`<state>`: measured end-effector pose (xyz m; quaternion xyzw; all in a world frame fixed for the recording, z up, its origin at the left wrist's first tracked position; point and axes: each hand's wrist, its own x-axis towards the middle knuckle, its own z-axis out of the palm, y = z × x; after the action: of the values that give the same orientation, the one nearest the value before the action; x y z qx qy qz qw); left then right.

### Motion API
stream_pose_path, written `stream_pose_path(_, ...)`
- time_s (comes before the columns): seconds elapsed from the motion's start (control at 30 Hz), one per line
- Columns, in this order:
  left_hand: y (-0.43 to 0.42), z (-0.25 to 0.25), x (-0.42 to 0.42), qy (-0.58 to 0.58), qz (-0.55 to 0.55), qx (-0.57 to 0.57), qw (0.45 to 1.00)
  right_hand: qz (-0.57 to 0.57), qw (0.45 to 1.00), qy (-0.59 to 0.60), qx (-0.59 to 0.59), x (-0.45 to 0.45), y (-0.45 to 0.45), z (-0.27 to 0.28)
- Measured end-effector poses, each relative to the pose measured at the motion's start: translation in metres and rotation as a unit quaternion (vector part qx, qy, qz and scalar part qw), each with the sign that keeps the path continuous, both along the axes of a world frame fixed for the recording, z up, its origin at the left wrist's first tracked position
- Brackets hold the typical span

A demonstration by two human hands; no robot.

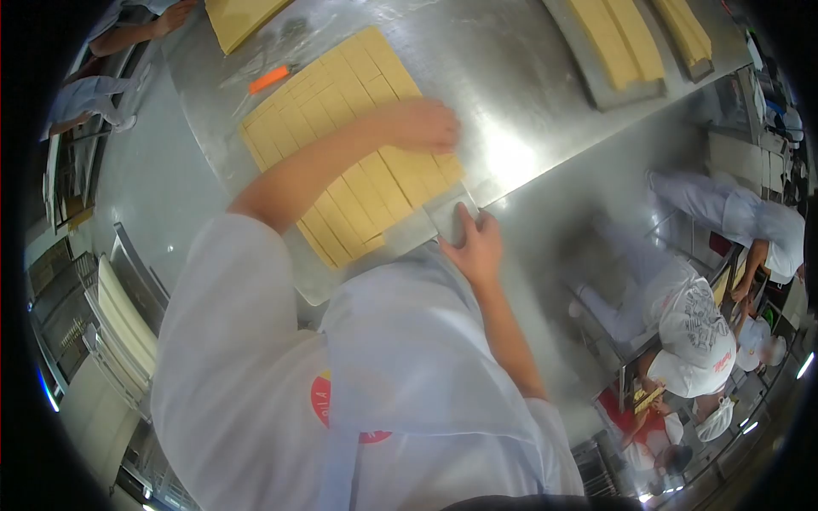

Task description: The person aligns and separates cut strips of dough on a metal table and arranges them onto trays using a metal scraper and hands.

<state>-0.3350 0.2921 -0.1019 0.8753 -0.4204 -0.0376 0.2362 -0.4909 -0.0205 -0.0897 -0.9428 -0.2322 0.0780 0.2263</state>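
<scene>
Yellow, flat, four-sided slab cut into long strips (362,192): matte and smooth on top, straight seams running from the far edge toward the apron, a few short crosswise cuts; one step in the near edge breaks the outline; it lies in front of the body, over a pale grey board with a rounded corner (311,285)
Left hand (426,128): out at the slab's right-hand side, fingers curled in together, forearm slanting right across the strips; whether anything sits inside that curl, I cannot tell
Right hand (479,249): down by the slab's near right corner, thumb and fingers apart, touching a flat, smooth grey piece (443,211); the slab is just beside this grip, up and to the left; how firmly it is clamped, I cannot tell
Shiny stainless-steel table (511,60): brushed sheen, with a white glare to the right of the left hand; a bright orange, blocky handle (269,80) lies just beyond the slab
Hidden and cut off: the left forearm covers the strips' middle; a second yellow slab (243,17) runs out at the top; workers in white (694,315) on the right are tilted and small
</scene>
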Motion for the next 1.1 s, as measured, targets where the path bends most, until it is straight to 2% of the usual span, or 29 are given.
stream_pose_path(0.17,0.005,0.001,-0.021,0.001,0.021,-0.014,1.0,-0.011,1.0,-0.021,0.017,-0.006,0.007,0.006)
stream_pose_path(0.33,0.029,0.033,-0.003,-0.014,0.03,0.004,0.999,-0.015,1.0,-0.002,0.027,-0.006,0.009,0.003)
stream_pose_path(0.4,0.073,0.02,0.02,-0.054,0.298,-0.036,0.952,-0.016,0.999,-0.002,0.028,-0.008,0.01,0.006)
stream_pose_path(0.47,0.136,0.015,0.05,-0.023,0.521,0.061,0.851,-0.008,1.0,-0.017,0.014,-0.007,0.01,0.012)
stream_pose_path(0.57,0.16,0.041,0.043,0.206,0.526,0.254,0.785,-0.001,1.0,-0.027,0.002,-0.006,0.008,0.009)
stream_pose_path(0.67,0.148,0.031,0.034,0.186,0.522,0.202,0.807,-0.004,0.999,-0.032,0.016,-0.005,0.011,0.005)
stream_pose_path(0.9,0.119,0.024,0.047,0.193,0.566,0.205,0.775,0.004,0.998,-0.066,0.011,0.008,0.01,0.019)
stream_pose_path(0.97,0.117,0.024,0.048,0.185,0.572,0.211,0.771,-0.001,0.999,-0.038,0.013,0.011,0.011,0.021)
stream_pose_path(1.1,0.129,-0.004,0.065,0.173,0.586,0.225,0.759,0.013,1.0,-0.016,0.02,0.024,0.009,0.028)
